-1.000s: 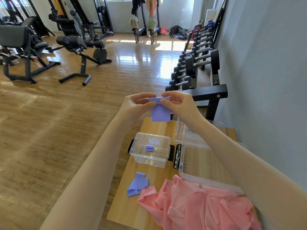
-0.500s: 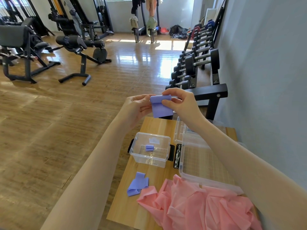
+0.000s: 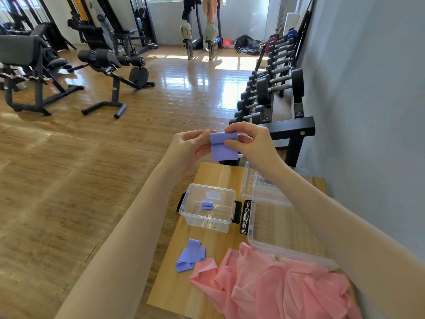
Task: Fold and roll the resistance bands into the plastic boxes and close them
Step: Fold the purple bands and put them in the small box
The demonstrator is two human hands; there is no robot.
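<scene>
Gym floor, wooden table (image 3: 207, 178). Left hand (image 3: 190, 146) and right hand (image 3: 250, 143) pinching purple band (image 3: 224, 149), half rolled, above clear box (image 3: 208, 210).

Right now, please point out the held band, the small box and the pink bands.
held band (image 3: 224, 151): head view, hanging flat part
small box (image 3: 208, 223): head view, near wall
pink bands (image 3: 276, 288): head view, middle of heap

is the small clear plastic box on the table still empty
No, a small rolled purple band already lies on the bottom of the small clear plastic box, which stands open on the wooden table.
</scene>
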